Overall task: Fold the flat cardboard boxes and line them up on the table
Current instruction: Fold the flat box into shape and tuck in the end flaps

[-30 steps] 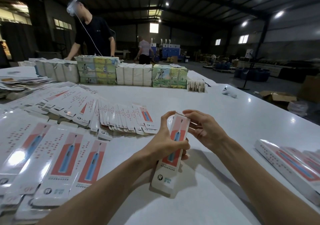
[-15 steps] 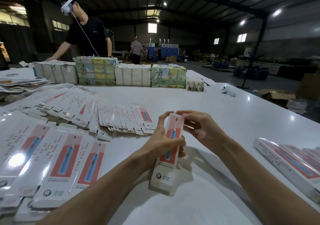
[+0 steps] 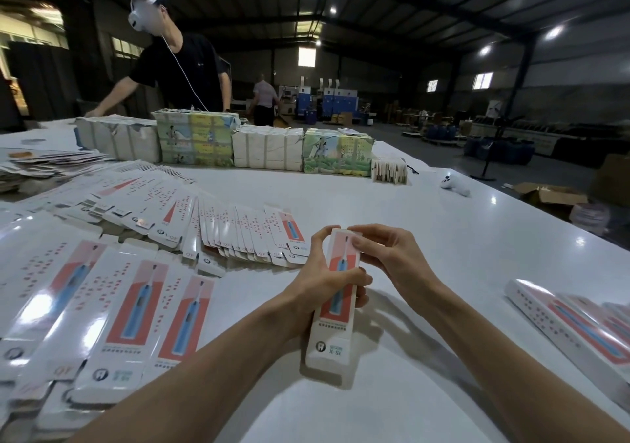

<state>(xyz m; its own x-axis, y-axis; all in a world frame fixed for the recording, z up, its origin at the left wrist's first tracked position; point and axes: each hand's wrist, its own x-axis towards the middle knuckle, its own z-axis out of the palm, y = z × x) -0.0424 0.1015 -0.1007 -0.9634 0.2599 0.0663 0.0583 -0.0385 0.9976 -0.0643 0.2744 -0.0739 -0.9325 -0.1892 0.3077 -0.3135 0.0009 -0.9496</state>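
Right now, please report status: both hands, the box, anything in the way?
Left hand grips the box at its middle. Right hand pinches its top end. Nothing between it and the finished boxes at right.

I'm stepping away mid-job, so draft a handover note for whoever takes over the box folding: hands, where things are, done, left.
Left hand grips the middle of a long white-and-red cardboard toothbrush box; right hand pinches its top end.
Flat cardboard blanks lie fanned on the white table, left side.
Done: folded boxes lined up at the right edge.
Left: finish this box, add it to the row, fold the blanks.
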